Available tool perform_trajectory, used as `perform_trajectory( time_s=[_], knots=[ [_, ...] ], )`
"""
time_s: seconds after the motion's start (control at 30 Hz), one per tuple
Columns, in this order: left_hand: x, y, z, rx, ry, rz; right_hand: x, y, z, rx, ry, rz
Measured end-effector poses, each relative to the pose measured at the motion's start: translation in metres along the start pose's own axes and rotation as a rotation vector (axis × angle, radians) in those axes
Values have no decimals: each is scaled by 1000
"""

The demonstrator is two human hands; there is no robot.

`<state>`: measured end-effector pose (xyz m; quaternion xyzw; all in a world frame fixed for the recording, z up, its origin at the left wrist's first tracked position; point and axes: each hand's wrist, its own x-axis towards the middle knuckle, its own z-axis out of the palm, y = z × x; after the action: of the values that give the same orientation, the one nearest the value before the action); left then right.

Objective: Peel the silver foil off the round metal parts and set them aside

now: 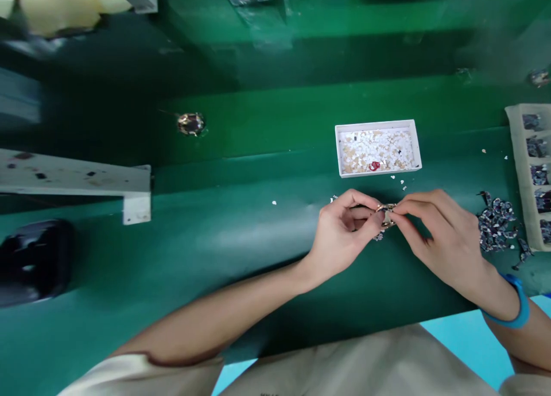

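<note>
My left hand [344, 229] is closed, its thumb and forefinger pinching a small gold-coloured metal part [388, 208] above the green table. From the other side my right hand [443, 235], with a blue band at the wrist, has its thumb and forefinger pressed together against the same part. A pale bit seems to show between the fingertips, though its kind is too small to make out. Just beyond the hands stands a white box [338, 149] holding many small white and tan flakes and a red ring-like piece [374, 166].
Right of my right hand lies a heap of small dark metal parts [498, 224], beside a divided tray [522, 181] of similar pieces. Loose white flakes dot the table [241, 241]. A metal bracket [137, 204] and a black object [38, 261] are at the left.
</note>
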<state>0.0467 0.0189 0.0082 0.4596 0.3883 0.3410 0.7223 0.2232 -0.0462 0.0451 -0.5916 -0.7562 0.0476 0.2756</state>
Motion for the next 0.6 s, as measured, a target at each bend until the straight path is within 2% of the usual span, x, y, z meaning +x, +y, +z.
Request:
perform_trajectory(
  time_s=[0.1, 0.23, 0.5, 0.6],
  knots=[
    [2, -1, -1, -12, 3, 4, -1, 6, 7, -98, -26, -32],
    [3, -2, -2, 1, -13, 60, -1, 10, 9, -114, 0, -65],
    [1, -3, -1, 4, -32, 115, -2, 9, 10, -134, 18, -58],
    [1, -4, -2, 28, -26, 156, -2, 10, 12, -83, 5, 12]
  ],
)
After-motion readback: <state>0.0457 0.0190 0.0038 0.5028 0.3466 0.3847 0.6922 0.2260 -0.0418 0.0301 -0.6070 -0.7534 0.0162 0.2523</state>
